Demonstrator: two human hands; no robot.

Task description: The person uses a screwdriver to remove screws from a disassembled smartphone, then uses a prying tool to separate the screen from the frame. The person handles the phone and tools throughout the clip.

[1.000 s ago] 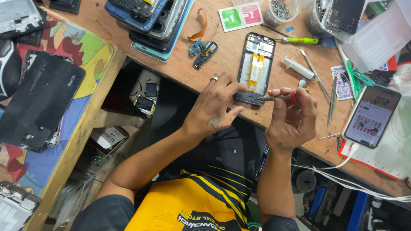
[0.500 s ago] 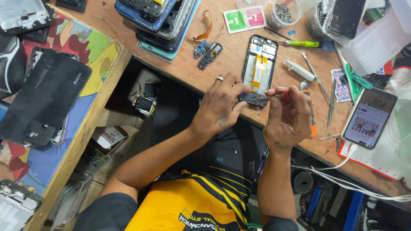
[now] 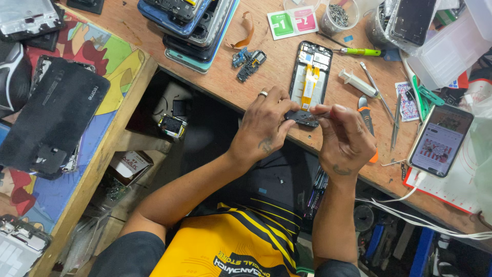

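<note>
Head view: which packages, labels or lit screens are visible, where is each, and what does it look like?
Lit smartphone screen: right side of bench, tilted rectangle, pale with reddish pictures, white cable attached.
Two-part wipe sachet: top centre of bench, flat, one half green, one half pink.
Small cardboard box: below the bench, left of the arms, white and red-brown.
Small patterned card: right of the hands, white with dark print.

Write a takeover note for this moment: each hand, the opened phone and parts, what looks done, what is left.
Left hand: fingers pinch the small dark part at the opened phone, lower end.
Right hand: fingers press a thin tool against that part.
Phone lies back off on the bench, yellow ribbon showing.
Syringe, green screwdriver and tweezers lie to its right; loose boards to its left.
Done: phone opened.
Left: the part looks not yet seated; back still off.
</note>
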